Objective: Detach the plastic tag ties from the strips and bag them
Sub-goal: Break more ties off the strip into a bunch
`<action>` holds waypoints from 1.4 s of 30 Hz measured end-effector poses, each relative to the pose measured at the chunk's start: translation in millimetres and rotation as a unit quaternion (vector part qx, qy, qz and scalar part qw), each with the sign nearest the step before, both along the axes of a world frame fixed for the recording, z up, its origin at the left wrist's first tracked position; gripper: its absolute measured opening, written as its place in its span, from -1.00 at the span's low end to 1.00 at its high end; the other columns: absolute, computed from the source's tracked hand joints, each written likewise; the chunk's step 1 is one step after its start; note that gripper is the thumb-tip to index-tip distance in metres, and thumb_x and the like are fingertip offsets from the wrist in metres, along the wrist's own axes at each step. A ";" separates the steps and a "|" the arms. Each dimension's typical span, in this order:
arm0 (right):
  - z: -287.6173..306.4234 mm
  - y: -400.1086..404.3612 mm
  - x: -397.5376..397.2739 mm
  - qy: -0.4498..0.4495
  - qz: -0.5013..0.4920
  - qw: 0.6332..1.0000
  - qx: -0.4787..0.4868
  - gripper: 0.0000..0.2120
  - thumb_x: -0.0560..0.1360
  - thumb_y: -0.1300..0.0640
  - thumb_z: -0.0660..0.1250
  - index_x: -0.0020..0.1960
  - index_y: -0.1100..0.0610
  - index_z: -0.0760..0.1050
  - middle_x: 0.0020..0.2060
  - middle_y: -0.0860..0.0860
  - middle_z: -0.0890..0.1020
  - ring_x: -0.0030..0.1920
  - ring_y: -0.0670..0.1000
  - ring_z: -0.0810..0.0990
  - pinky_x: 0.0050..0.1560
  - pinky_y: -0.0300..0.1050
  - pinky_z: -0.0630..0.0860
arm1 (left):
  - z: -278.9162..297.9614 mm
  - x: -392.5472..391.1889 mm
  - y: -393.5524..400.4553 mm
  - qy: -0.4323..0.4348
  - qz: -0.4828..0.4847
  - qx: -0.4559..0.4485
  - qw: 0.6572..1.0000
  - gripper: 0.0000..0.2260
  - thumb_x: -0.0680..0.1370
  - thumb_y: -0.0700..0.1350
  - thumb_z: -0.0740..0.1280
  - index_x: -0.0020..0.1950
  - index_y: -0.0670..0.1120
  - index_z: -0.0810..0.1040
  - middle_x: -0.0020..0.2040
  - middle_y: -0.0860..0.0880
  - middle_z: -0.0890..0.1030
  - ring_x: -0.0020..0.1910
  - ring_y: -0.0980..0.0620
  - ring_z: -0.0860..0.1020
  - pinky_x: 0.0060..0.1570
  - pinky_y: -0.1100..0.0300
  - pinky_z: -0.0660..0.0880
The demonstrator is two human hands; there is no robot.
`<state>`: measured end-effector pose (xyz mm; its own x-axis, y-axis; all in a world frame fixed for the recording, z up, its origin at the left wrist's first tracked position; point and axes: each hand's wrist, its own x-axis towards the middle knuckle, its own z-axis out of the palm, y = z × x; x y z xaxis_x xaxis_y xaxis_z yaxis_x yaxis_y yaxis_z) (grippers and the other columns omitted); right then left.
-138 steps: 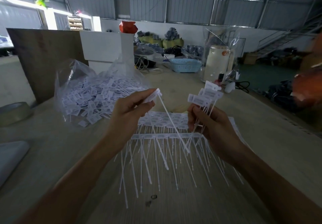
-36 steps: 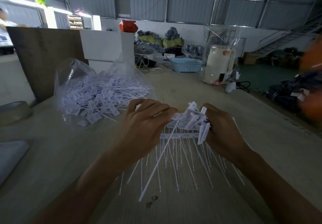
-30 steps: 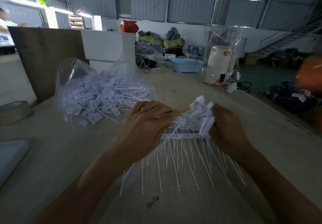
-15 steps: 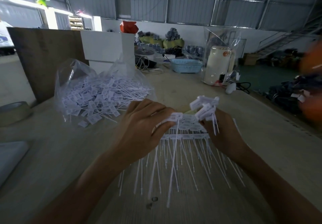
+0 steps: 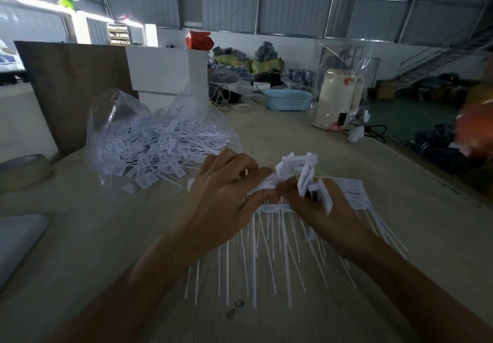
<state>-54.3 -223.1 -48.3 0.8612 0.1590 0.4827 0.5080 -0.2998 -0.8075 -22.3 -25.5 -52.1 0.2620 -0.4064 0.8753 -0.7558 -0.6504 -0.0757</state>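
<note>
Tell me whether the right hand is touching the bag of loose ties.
Apart. The head view shows the right hand gripping a bunch of detached ties, with bare table and the left hand between it and the bag.

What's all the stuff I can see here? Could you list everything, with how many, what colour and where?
bag: one, clear, far left on the table, holding loose white ties
strips: several, white, flat on the table under the hands
bundle: one bunch of white ties, gripped in the right hand
table: one, pale wood
tape roll: one, greyish, left edge
tray: one, pale grey, near left, partly cut off
box: one, white, behind the bag
basket: one, light blue, far end
kettle: one, cream, far right, under clear plastic
left hand: pinches a white tie
right hand: grips the bundle
</note>
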 end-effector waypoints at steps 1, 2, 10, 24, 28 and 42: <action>0.8 0.0 1.3 -0.008 0.003 1.000 0.016 -0.65 0.61 0.28 0.27 -0.15 -0.16 0.52 -0.41 -0.34 0.58 -0.29 -0.38 0.57 -0.22 -0.51 0.43 | -0.5 -0.6 -1.1 0.004 -0.003 0.000 1.000 -0.76 0.57 -0.01 0.39 0.13 -0.15 0.66 -0.06 -0.05 0.59 -0.08 -0.09 0.52 -0.10 -0.04 0.41; 0.4 -1.3 1.7 -0.012 0.004 1.000 0.027 -0.62 0.62 0.25 0.27 -0.24 -0.17 0.54 -0.48 -0.31 0.54 -0.39 -0.34 0.54 -0.29 -0.49 0.41 | -0.8 -1.0 -1.5 0.007 -0.004 -0.001 1.000 -0.75 0.59 -0.02 0.37 0.15 -0.14 0.65 -0.04 -0.05 0.59 -0.05 -0.08 0.53 -0.08 -0.04 0.41; 2.4 -13.3 7.8 0.028 0.010 0.994 0.108 -0.70 0.56 -0.04 0.33 -0.21 0.16 0.60 -0.55 -0.03 0.31 -0.53 -0.05 0.24 -0.48 -0.19 0.20 | -3.6 6.9 4.9 0.013 0.013 -0.012 1.000 -0.75 0.58 -0.07 0.35 0.22 -0.13 0.61 0.07 -0.05 0.63 0.03 -0.10 0.57 0.01 -0.08 0.44; 1.7 -11.4 4.2 0.014 0.008 0.997 0.075 -0.55 0.52 -0.13 0.38 -0.31 0.23 0.49 -0.55 -0.05 0.32 -0.53 -0.06 0.27 -0.42 -0.20 0.29 | 7.9 -8.2 3.9 -0.002 0.012 0.010 1.000 -0.85 0.55 -0.20 0.38 0.08 -0.19 0.67 0.00 -0.06 0.67 -0.02 -0.12 0.62 -0.04 -0.10 0.49; -0.6 -15.1 6.2 0.024 0.026 0.995 0.089 -0.55 0.49 -0.14 0.40 -0.39 0.10 0.33 -0.53 -0.02 0.30 -0.52 -0.04 0.25 -0.39 -0.14 0.26 | 6.8 -8.4 0.5 0.008 0.004 0.011 1.000 -0.87 0.54 -0.24 0.37 0.06 -0.20 0.67 -0.03 -0.07 0.67 -0.05 -0.13 0.62 -0.07 -0.11 0.48; 3.1 -11.4 1.5 0.008 0.025 0.996 0.081 -0.63 0.45 -0.18 0.38 -0.44 -0.06 0.40 -0.53 0.01 0.28 -0.51 -0.02 0.23 -0.36 -0.06 0.23 | 2.6 -2.7 1.3 0.080 -0.018 -0.002 0.997 -0.84 0.60 -0.17 0.30 0.08 -0.11 0.66 -0.02 0.02 0.67 -0.07 -0.04 0.58 -0.06 0.00 0.41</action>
<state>-52.8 -234.5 -45.2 0.8622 0.1230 0.4914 0.5053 -0.1394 -0.8516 -25.0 -24.1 -49.5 0.3828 -0.4155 0.8251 -0.7812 -0.6224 0.0490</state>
